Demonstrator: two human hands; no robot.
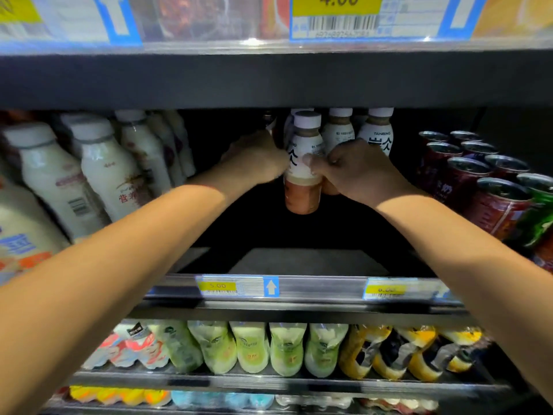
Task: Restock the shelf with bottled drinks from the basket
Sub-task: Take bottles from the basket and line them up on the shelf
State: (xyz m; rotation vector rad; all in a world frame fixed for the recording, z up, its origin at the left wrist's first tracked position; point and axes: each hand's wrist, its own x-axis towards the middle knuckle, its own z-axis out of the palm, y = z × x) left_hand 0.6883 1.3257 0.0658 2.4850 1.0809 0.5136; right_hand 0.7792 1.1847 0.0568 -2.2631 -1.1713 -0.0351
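Observation:
Both arms reach deep into the dark middle shelf (308,260). A white-capped bottle with a white label and brown drink (303,163) stands upright there, in front of a few bottles of the same kind (377,133). My left hand (257,158) wraps its left side and my right hand (356,170) grips its right side, thumb across the label. The right palm also covers a second bottle behind; I cannot tell whether it holds that one. The basket is out of view.
White milky bottles (110,172) crowd the shelf's left, dark red cans (466,175) and a green can (538,211) its right. Bare shelf floor lies in front of the held bottle. The price rail (239,286) runs below; green, yellow and white bottles (287,348) fill lower shelves.

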